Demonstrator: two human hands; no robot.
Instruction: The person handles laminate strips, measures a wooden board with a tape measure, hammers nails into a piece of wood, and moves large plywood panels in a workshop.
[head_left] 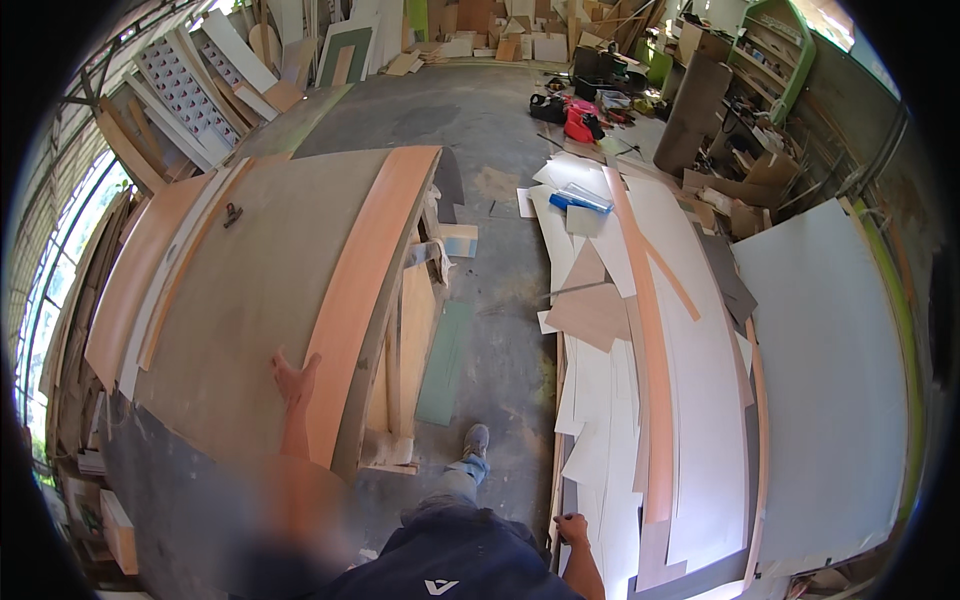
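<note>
My left hand [294,381] lies flat with fingers apart on a large grey-brown board [250,290], right beside a long orange wood strip [360,290] that runs along the board's right edge. My right hand [572,527] rests at the near end of a stack of white and orange panels [650,400], its fingers curled against the stack's edge. Whether it grips a panel cannot be told. My leg and shoe [475,442] stand on the concrete floor between the two piles.
A black clamp [232,214] sits on the board's far left. A green strip [445,362] lies on the floor in the aisle. A large grey sheet [830,380] lies at right. Tool bags [575,115], shelves [770,60] and stacked boards [190,90] fill the back.
</note>
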